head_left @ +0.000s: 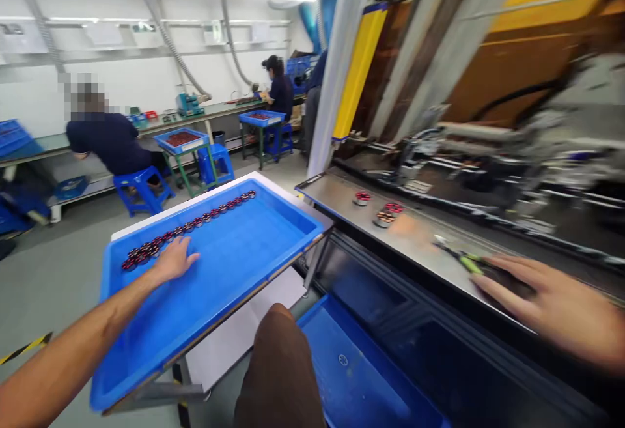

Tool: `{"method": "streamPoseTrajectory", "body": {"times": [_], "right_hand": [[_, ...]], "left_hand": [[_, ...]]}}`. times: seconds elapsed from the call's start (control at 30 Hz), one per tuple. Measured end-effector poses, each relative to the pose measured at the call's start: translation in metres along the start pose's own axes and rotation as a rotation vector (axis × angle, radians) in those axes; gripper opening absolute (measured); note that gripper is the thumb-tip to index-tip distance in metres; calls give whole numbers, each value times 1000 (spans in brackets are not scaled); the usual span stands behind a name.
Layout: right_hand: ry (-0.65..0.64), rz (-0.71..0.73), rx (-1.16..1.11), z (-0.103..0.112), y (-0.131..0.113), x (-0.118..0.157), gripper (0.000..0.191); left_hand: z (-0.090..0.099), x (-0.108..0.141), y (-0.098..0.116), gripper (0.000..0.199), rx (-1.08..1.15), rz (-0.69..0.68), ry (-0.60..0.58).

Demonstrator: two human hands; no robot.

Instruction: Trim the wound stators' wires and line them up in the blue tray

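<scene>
My left hand (174, 260) reaches into a blue plastic tray (229, 265), its fingertips at a line of small round red-and-black parts, possibly motor stators (208, 217). Its thumb stands apart from the fingers, and I see nothing held in it. At the right, my blurred right hand (556, 304) has thumb and fingers around the handles of green-and-black pliers (469, 263). The pliers' metal jaws point left over the steel ledge (336, 197) of a machine. Farther left on that ledge are several similar round parts (362, 198).
A yellow light-curtain-like bar (360, 73) stands beside the machine opening. Below the ledge is another blue tray (356, 376), and my knee (280, 369) is between it and the upper tray. Co-workers (110, 138) sit at a bench at the back, near blue stools (141, 190).
</scene>
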State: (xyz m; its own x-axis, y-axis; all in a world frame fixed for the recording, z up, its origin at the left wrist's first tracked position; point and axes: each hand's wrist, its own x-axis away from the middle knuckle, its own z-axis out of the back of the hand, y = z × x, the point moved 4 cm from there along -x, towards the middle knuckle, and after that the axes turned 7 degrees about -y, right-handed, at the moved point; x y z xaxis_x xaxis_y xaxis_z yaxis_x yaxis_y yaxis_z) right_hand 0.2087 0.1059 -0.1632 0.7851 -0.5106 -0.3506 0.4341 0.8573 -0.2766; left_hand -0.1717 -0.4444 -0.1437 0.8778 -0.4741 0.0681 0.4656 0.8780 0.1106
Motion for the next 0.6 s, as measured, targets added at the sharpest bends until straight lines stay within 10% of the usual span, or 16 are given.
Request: {"method": "streamPoseTrajectory", "body": {"times": [0.27,0.43,0.6], "right_hand": [[-68,-28,16,12,-17,-9,48],[22,-59,-76,21,-23,-15,40],[94,-62,-131,36,-27,-22,29]], "left_hand": [[84,-79,218,52,204,-595,170],[63,-89,347,32,228,-758,77],[29,-92,417,33,295,-812,-10]]}}
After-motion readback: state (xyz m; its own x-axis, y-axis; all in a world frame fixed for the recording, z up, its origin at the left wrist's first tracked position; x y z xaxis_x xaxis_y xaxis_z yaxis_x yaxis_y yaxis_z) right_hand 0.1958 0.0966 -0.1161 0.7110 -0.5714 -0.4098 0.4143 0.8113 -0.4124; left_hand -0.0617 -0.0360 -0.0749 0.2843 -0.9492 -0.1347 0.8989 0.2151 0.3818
